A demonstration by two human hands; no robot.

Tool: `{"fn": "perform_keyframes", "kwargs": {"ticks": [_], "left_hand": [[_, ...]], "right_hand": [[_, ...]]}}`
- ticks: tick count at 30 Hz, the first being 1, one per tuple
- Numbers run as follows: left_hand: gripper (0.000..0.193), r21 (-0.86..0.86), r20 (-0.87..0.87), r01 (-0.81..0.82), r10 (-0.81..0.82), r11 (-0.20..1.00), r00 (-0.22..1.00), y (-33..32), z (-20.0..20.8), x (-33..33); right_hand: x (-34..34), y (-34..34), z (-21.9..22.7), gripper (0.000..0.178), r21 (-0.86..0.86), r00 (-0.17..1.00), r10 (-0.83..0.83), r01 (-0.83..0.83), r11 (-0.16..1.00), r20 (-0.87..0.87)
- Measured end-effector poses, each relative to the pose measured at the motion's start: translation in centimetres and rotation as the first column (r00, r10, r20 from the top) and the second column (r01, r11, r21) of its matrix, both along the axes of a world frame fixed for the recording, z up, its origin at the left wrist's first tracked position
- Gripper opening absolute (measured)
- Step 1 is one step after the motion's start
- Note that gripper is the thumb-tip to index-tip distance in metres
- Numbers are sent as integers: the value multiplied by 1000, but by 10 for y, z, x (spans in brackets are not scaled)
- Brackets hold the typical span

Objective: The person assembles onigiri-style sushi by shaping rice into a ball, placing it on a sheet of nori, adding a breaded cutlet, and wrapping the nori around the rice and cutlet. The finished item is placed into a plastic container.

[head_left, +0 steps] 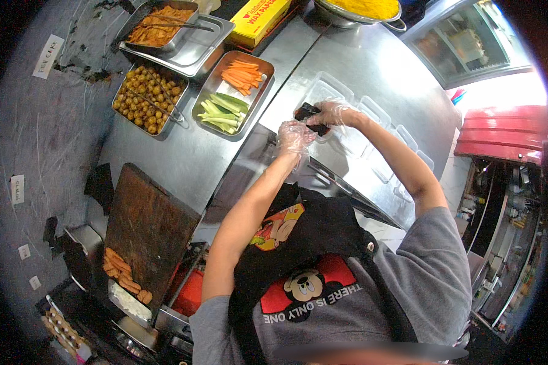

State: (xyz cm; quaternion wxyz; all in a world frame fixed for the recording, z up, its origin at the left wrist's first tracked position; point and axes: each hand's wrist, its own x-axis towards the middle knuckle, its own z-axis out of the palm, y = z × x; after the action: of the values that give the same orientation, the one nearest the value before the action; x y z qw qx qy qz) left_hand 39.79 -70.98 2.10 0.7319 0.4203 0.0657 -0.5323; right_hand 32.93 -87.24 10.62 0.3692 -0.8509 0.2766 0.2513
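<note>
Both of my hands wear thin clear plastic gloves and meet over the steel counter. Between them is a small black, glossy item (307, 111), partly covered by my fingers; I cannot make out its kind. My left hand (295, 136) grips its near side with bent fingers. From the right, my right hand (333, 114) closes over it, fingers pointing left. Just under and behind the hands lies a clear plastic container (326, 85), and more clear containers (374, 111) are spread to the right, partly behind my right forearm.
Left of the hands stands a steel tray (270, 74) of carrot and cucumber sticks, beside a pan of small brown round pieces (146, 97). A dark cutting board (149, 225) with sausage-like pieces (120, 271) lies nearer. A steel bowl (345, 17) holds yellow shreds; a yellow box (259, 21) sits behind.
</note>
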Motion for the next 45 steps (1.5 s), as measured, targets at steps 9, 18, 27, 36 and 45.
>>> {"fn": "perform_keyframes", "kwargs": {"ticks": [9, 18, 27, 36, 45], "left_hand": [[28, -4, 23, -11, 11, 1000, 1000, 2, 6, 6], [29, 0, 30, -56, 56, 998, 998, -1, 4, 7], [28, -40, 65, -43, 45, 998, 997, 3, -3, 9], [24, 110, 227, 17, -42, 994, 973, 1, 3, 12], [10, 123, 268, 7, -40, 992, 963, -7, -1, 5]], "right_hand": [[1, -15, -6, 60, -134, 993, 102, -94, 986, 52], [13, -15, 4, 47, -262, 970, 242, -240, 935, -27], [6, -35, -4, 45, -151, 927, 348, -328, 933, 136], [-27, -37, 14, 60, -251, 895, 420, -377, 892, 150], [-42, -42, -17, 45, -449, 824, 540, -422, 788, 173]]}}
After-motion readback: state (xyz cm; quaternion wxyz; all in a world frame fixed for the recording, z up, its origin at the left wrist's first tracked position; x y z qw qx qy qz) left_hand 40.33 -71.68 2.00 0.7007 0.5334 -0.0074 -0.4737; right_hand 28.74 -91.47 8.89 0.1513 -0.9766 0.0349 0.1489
